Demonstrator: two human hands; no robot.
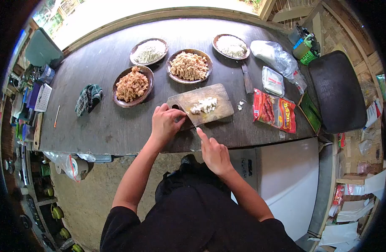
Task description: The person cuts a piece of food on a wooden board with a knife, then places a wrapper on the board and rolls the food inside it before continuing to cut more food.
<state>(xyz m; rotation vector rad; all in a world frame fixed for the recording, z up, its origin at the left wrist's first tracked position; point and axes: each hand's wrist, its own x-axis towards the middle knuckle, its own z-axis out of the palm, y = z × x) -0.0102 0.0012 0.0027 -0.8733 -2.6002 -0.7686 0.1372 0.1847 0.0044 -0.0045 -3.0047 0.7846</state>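
Near the bench's [105,132] near edge, the left hand [165,126] arches over the left end of the chopping board [224,103], fingertips bunched, probably steadying something too hidden to tell. Rightward, the right hand [216,156] grasps a knife [193,122], forefinger extended, likely for control; chopped white pieces [204,106] lie mid-board, apparently clear of the blade.

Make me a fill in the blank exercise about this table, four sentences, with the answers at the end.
The person's ____ hand holds the knife.
The chopped pieces on the cutting board are ____ in colour.
The plaid cloth lies toward the ____ end of the table.
The packet nearest the board is mostly ____ in colour.

Missing words: right; white; left; red.
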